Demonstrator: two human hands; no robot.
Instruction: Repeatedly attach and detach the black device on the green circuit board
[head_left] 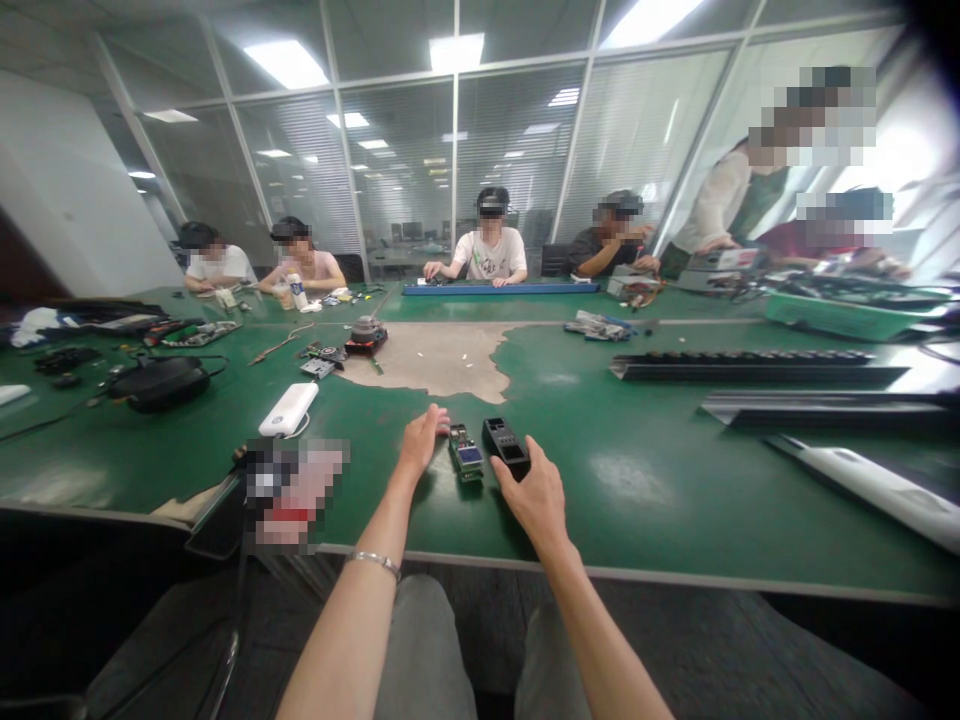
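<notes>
My left hand (422, 438) rests on the green table (645, 480), fingers curled loosely, just left of a small green circuit board with a blue screen (466, 455). It touches or nearly touches the board's left end; nothing shows in its grip. My right hand (534, 493) lies right of the board with thumb and fingers round the near end of a black plastic housing (504, 441) that sits on the table. Board and housing lie side by side, a small gap between them.
A white power bank (289, 409) and a black pouch (159, 382) lie to the left. Long black and white rails (757, 368) lie at right. A worn bare patch (442, 358) marks the table's middle. Several people sit along the far side with parts.
</notes>
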